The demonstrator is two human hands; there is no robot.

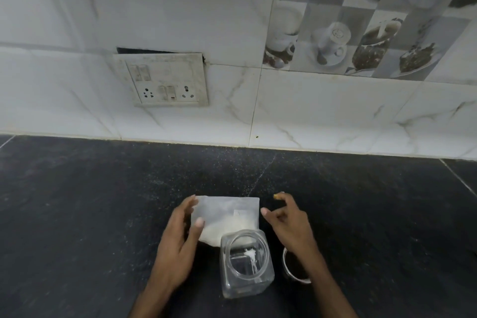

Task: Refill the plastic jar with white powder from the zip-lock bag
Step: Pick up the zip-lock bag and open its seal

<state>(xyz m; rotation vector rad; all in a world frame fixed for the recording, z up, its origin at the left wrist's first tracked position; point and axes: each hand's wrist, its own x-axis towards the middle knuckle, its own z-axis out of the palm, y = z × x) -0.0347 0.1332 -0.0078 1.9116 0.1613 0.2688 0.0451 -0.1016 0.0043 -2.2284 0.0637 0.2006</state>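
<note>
On the dark desk (pixel 90 214): bag (pixel 227 212) of white powder lay just behind the open jar (pixel 245 266), which held only traces; pouring not begun. Left hand (pixel 178 248) touched the bag's edge, fingers straight; right hand (pixel 289 222) hovered beside, fingers loosely spread, empty.

No legible writing anywhere: small white label (pixel 238 212) on the clear zip-lock plastic bag (pixel 224 208) too blurred to read, round emblem (pixel 336 32) on the grey cup-printed wall tile (pixel 322 15) likewise indistinct.
</note>
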